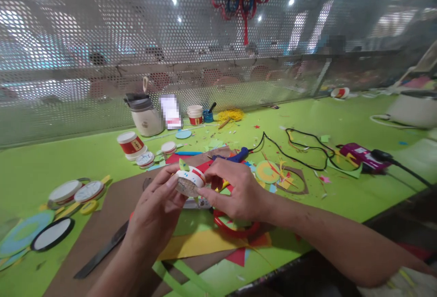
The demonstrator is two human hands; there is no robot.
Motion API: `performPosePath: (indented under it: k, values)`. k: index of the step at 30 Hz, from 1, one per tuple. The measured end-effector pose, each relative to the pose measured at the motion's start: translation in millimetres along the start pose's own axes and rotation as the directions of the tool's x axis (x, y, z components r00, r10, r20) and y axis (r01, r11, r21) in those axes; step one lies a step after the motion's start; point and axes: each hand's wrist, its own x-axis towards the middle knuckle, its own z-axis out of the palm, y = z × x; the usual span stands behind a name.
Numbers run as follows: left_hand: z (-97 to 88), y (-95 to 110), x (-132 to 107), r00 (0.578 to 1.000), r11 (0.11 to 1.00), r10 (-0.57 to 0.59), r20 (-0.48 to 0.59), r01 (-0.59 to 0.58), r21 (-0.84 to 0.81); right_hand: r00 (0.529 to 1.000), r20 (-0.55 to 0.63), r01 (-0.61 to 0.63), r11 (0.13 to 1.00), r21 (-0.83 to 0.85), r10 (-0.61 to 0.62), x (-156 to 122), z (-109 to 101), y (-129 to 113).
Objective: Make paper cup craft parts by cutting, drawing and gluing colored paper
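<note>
Green paper strips (184,279) lie at the near edge of the brown cardboard sheet (112,206). Above that sheet I see both hands gripping one round white tub (189,182) with a red band. My left hand (153,215) curls its fingers around the tub's side, and my right hand (235,192) pinches the rim. A blue glue gun (235,155) lies just beyond the sheet.

Green table (341,197) bears brown card (112,206), paper scraps (273,172), cable (300,149)

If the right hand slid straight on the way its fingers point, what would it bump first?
The right hand points left, its fingers touching the small round pot; just past that, probably the left hand, which holds it too.
</note>
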Motion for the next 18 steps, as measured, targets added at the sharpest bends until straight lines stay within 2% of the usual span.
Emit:
performPosePath:
  k: [5,10,13,15,18]
  values:
    - [1.1,3,-3,0.996,0.996,-0.081,-0.027,0.081,0.025,0.998,-0.003,0.058,0.998,-0.035,-0.058,0,-1,-1]
    - [4.1,5,-3,0.995,0.996,-0.087,-0.042,0.088,0.034,1.000,0.014,0.013,1.000,-0.002,-0.013,0,-1,-1]
    - [3.2,3,0,0.998,0.998,-0.041,-0.047,0.043,0.049,0.998,0.019,-0.067,0.997,0.049,0.066,1,0,2]
    - [1.0,0,2,0.997,0.998,-0.013,-0.070,0.018,0.064,0.986,0.028,-0.168,0.978,0.125,0.166,2,2,6]
    - [-2.1,-3,5,0.996,0.996,-0.010,-0.085,0.018,0.090,0.928,0.102,-0.371,0.871,0.322,0.358,5,3,13]
